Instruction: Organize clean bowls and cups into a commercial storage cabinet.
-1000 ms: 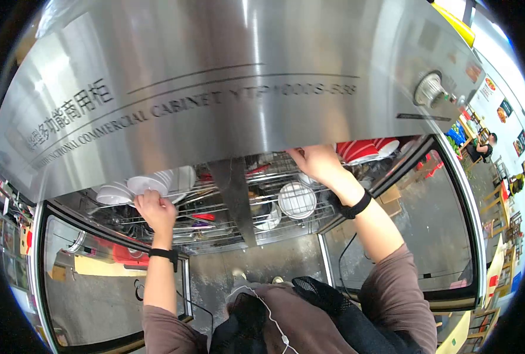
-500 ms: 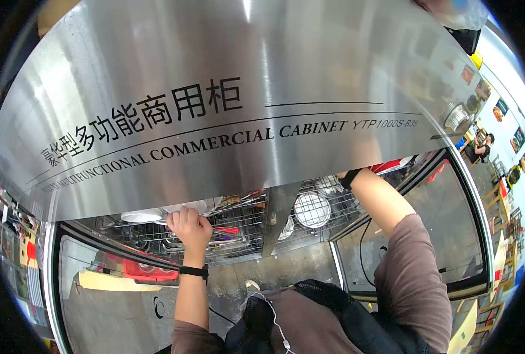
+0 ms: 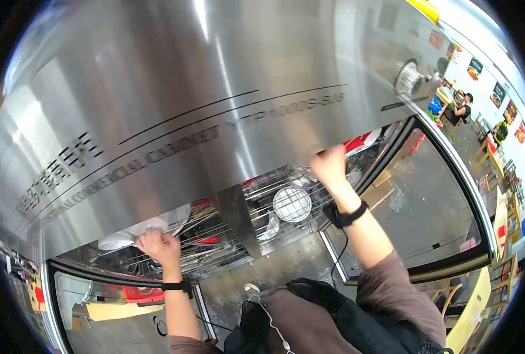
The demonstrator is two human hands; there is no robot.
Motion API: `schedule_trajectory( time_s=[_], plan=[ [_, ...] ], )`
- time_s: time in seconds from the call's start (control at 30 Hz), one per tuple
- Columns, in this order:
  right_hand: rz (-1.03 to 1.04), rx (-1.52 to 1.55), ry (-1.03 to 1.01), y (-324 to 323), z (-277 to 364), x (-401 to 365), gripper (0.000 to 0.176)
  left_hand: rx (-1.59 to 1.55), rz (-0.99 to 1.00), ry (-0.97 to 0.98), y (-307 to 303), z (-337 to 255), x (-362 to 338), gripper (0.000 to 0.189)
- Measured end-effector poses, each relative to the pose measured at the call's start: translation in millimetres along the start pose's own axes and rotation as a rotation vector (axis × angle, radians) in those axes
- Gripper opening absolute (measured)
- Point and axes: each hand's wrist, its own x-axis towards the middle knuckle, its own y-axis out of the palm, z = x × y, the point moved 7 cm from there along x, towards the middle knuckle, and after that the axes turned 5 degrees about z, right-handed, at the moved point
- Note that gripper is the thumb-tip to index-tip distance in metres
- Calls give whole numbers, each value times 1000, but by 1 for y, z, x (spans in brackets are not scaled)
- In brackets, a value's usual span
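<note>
My left hand (image 3: 161, 246) is closed over the front edge of the upper wire rack (image 3: 206, 227) inside a stainless steel cabinet (image 3: 174, 65). White bowls (image 3: 118, 239) lie on the rack just behind it. My right hand (image 3: 331, 166), its fingers curled and blurred, is up at the lower edge of the cabinet's front panel, on the right side. What it holds, if anything, I cannot make out. A white plate (image 3: 292, 204) shows through the rack wires below and left of it. Something red and white (image 3: 363, 143) lies behind my right wrist.
Glass doors stand open at left (image 3: 121, 312) and right (image 3: 428, 200). A metal centre post (image 3: 237, 221) divides the racks. Through the left door show a red basket (image 3: 141, 293) and a yellow board. A person (image 3: 460, 111) sits far right among tables.
The view has swung to the right and tilted. My right hand has come out from behind the front panel and now shows. My left hand stays on the rack's edge.
</note>
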Motion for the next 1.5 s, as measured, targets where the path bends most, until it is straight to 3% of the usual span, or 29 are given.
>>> schedule_trajectory(
  time_s=[0.03, 0.13, 0.23, 0.47, 0.5, 0.8, 0.9, 1.0, 1.13, 1.17, 1.2, 1.27, 1.3, 1.4, 1.5],
  plan=[
    [-83, 146, 249, -20, -29, -18, 15, 23, 12, -4, 3, 1, -1, 11],
    [-437, 603, 516, -31, -136, -60, 24, 72, 20, -13, 4, -3, 1, 12],
    [-358, 897, 832, -36, -150, -64, 29, 121, -4, -12, 2, -8, 2, 15],
    [-240, 1169, 849, -13, -181, -45, 19, 187, 94, -91, 5, -4, 1, 10],
    [-227, 1183, 851, -12, -180, -47, 7, 195, 77, -73, 4, -7, 3, 11],
    [-428, 1412, 777, -37, -160, -58, 10, 168, 71, -118, 3, -6, 4, 13],
    [-439, 1385, 709, -50, -147, -61, 10, 170, 99, -100, 5, -2, 1, 10],
    [-324, 1369, 536, -57, -106, -60, 12, 159, 83, -100, 7, 0, 0, 9],
    [127, 1017, 254, -24, -47, -55, 9, 118, 23, -56, 7, 2, -2, 10],
    [269, 937, 146, -10, -34, -55, 14, 102, 36, -63, 6, 1, -1, 10],
    [435, 591, 25, -8, -8, -45, 15, 86, 48, -72, 5, 1, 0, 10],
    [580, 414, -256, 8, 40, -31, 18, 56, 0, -29, -3, -6, 5, 12],
    [582, 335, -377, 18, 52, -28, 20, 43, 6, -28, -1, -4, 3, 12],
    [717, 159, -365, 64, 52, -27, 13, -31, -1, -21, -1, -1, 5, 16],
    [589, 3, -706, 85, 84, -22, 12, -37, 5, -32, 4, 7, 0, 15]
  ],
)
